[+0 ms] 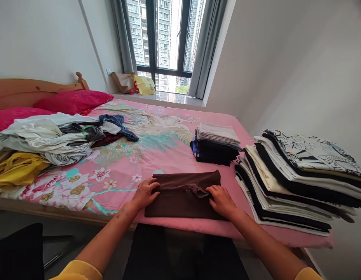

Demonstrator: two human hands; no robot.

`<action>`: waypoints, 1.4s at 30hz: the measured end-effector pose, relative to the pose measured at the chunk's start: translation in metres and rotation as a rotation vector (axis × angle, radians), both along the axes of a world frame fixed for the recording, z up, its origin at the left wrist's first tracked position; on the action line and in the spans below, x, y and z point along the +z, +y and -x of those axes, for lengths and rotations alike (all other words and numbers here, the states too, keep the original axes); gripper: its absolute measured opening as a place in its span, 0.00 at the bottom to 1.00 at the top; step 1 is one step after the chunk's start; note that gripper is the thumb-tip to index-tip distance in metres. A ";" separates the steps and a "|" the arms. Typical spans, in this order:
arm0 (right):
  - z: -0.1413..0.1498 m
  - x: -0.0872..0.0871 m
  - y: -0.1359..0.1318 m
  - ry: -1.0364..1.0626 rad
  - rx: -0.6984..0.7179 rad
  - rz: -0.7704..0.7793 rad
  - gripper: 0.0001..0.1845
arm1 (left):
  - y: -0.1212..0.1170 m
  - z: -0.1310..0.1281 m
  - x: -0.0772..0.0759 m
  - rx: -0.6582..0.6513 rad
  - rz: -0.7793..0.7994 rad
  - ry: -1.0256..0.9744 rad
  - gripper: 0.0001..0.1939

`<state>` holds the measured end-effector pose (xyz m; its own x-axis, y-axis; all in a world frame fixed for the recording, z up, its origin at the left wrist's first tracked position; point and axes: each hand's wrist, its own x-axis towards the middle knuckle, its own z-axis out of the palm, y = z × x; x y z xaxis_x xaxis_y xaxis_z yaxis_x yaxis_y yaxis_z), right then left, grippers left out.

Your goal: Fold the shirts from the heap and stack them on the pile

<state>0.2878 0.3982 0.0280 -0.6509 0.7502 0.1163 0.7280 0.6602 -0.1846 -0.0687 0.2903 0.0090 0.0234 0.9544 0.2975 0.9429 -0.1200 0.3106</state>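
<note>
A dark brown shirt lies folded into a wide rectangle at the bed's front edge, with a bunched strip that looks like its neckline near the right side. At its left end, my left hand pinches the upper layer between thumb and fingers. My right hand grips the folded layer at the right end, beside the bunched part. Just behind the shirt stands a small stack of folded clothes, pale on top and dark below.
To the right rises a tall stack of folded clothes, topped by a black-and-white patterned piece. A loose heap of clothes covers the bed's left side, near red pillows. Bags sit on the windowsill. A dark chair stands at lower left.
</note>
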 end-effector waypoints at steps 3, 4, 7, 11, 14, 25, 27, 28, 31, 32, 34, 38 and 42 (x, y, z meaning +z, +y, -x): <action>-0.003 -0.001 0.003 0.011 -0.040 0.010 0.16 | 0.001 0.000 0.003 -0.015 0.018 0.068 0.15; -0.002 0.001 0.006 0.012 -0.056 0.013 0.14 | 0.003 -0.001 0.006 -0.025 0.024 0.083 0.13; 0.005 0.015 0.022 0.030 -0.096 -0.008 0.11 | 0.013 -0.004 0.019 -0.019 0.054 0.084 0.09; 0.024 0.047 0.060 0.050 -0.125 -0.043 0.11 | 0.041 0.002 0.039 0.089 0.114 0.055 0.09; 0.044 0.068 0.098 0.060 -0.137 -0.066 0.11 | 0.070 0.018 0.049 0.153 0.146 0.012 0.11; 0.108 0.053 0.131 0.339 -0.005 -0.124 0.15 | 0.137 0.059 -0.003 0.348 0.122 -0.213 0.11; 0.113 0.035 0.106 0.290 0.238 -0.013 0.12 | 0.139 0.057 -0.011 0.396 0.108 -0.246 0.12; 0.114 0.025 0.096 0.245 0.340 0.041 0.11 | 0.138 0.054 -0.012 0.430 0.094 -0.258 0.14; 0.113 -0.004 0.086 0.136 0.413 0.107 0.14 | 0.126 0.037 -0.008 0.388 -0.020 -0.247 0.17; 0.113 -0.011 0.091 0.111 0.363 0.105 0.17 | 0.119 0.029 -0.006 0.276 -0.047 -0.212 0.17; 0.111 -0.021 0.109 0.067 0.215 0.096 0.22 | 0.102 0.014 -0.005 -0.025 -0.029 -0.100 0.18; 0.113 -0.018 0.151 0.025 0.001 0.027 0.16 | 0.078 0.002 -0.018 -0.159 0.122 0.049 0.29; 0.120 0.000 0.178 0.015 -0.006 -0.045 0.18 | 0.089 0.008 -0.028 0.068 0.073 0.034 0.25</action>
<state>0.1674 0.5758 0.0284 -0.6445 0.7477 0.1599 0.7290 0.6640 -0.1661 -0.0772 0.3798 -0.0190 -0.0334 0.9734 0.2268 0.9584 -0.0332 0.2836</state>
